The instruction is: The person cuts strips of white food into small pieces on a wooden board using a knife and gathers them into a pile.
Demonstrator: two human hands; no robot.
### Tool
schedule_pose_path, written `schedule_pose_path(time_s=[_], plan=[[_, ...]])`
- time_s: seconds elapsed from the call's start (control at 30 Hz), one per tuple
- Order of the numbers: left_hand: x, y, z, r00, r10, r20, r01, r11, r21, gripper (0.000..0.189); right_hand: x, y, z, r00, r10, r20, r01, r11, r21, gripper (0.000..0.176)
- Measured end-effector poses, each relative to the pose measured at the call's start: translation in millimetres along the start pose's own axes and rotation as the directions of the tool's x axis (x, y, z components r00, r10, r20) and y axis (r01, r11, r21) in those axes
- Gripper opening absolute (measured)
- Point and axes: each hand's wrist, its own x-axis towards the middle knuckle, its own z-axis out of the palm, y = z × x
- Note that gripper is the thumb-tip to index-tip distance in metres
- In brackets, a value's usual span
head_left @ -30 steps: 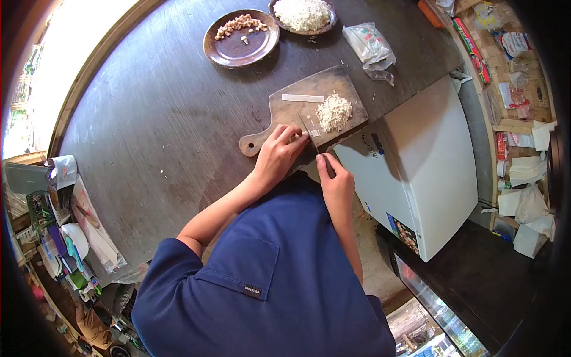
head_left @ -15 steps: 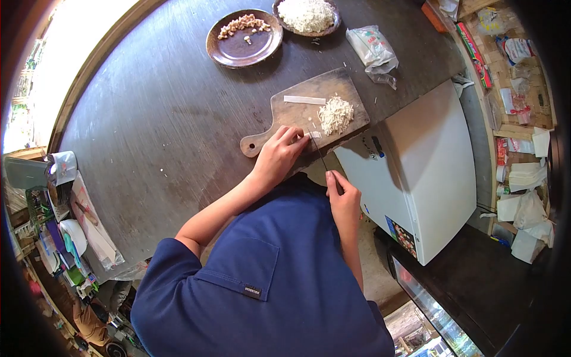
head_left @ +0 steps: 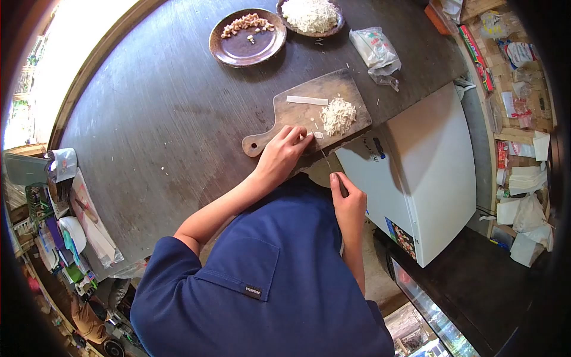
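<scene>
A wooden cutting board (head_left: 285, 119) with a handle lies at the table's near edge. On it are a long white strip (head_left: 307, 100) and a heap of small white pieces (head_left: 338, 116). My left hand (head_left: 282, 156) is closed at the board's near side, its fingertips pressing a short white piece (head_left: 317, 135), mostly hidden under them. In my right hand (head_left: 350, 201) is the handle of a knife (head_left: 326, 159), its thin blade reaching to the board beside my left fingertips.
Beyond the board stand a brown plate (head_left: 257, 52) with diced pieces, a bowl (head_left: 340, 24) of white shreds and a plastic bag (head_left: 376, 49). A white refrigerator (head_left: 440, 178) is at the right; utensils (head_left: 62, 178) crowd the far left.
My right hand and the knife have shifted slightly to the right and down. My left hand stays on the white piece. The whole view has moved a little.
</scene>
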Motion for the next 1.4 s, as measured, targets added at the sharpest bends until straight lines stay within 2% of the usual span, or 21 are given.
schedule_pose_path(time_s=[0.33,0.4,0.43,0.5,0.63,0.7,0.83,0.9,1.03,1.23,1.3,1.4], plan=[[1,1,1,1.000,0.007,-0.004,-0.007,0.999,0.041,0.039,5,6,0,1.000,-0.029,0.001,0.029,0.995,-0.099,0.031],[1,2,1,1.000,0.007,-0.006,-0.007,0.999,0.046,0.040,15,11,9,1.000,-0.006,0.029,0.007,1.000,-0.005,0.033],[0,2,1,1.000,0.006,-0.010,-0.006,0.998,0.058,0.041,15,11,8,1.000,-0.006,0.030,0.006,1.000,-0.005,0.033],[0,1,1,1.000,0.004,-0.011,-0.004,0.999,0.045,0.041,20,5,6,0.992,0.098,0.083,-0.094,0.995,-0.043,0.034],[0,2,0,1.000,-0.002,0.009,0.002,0.999,0.038,0.039,8,9,-3,0.993,0.095,0.075,-0.093,0.995,-0.029,0.037],[0,3,0,1.000,-0.002,0.003,0.002,0.999,0.050,0.039,3,4,-8,0.986,0.143,0.081,-0.145,0.989,0.021,0.038],[-1,1,3,1.000,0.007,-0.012,-0.006,0.997,0.076,0.037,3,4,-5,0.986,0.141,0.085,-0.139,0.990,-0.029,0.038],[-1,0,4,1.000,0.010,-0.008,-0.009,0.997,0.073,0.037,7,7,2,1.000,-0.014,-0.002,0.014,0.997,-0.070,0.036],[-2,0,4,0.999,0.022,-0.028,-0.020,0.996,0.084,0.037,14,4,7,0.997,0.050,0.056,-0.045,0.996,-0.082,0.036],[-2,1,5,1.000,-0.004,-0.004,0.005,0.998,0.065,0.037,-3,7,-2,0.999,-0.045,-0.024,0.043,0.995,-0.086,0.036],[-2,1,5,1.000,-0.002,-0.014,0.003,0.998,0.070,0.037,-3,4,-7,0.992,0.107,0.061,-0.105,0.994,-0.028,0.035],[-2,1,4,1.000,0.007,-0.018,-0.005,0.997,0.080,0.036,4,4,-2,0.997,0.050,0.064,-0.048,0.998,-0.036,0.035]])
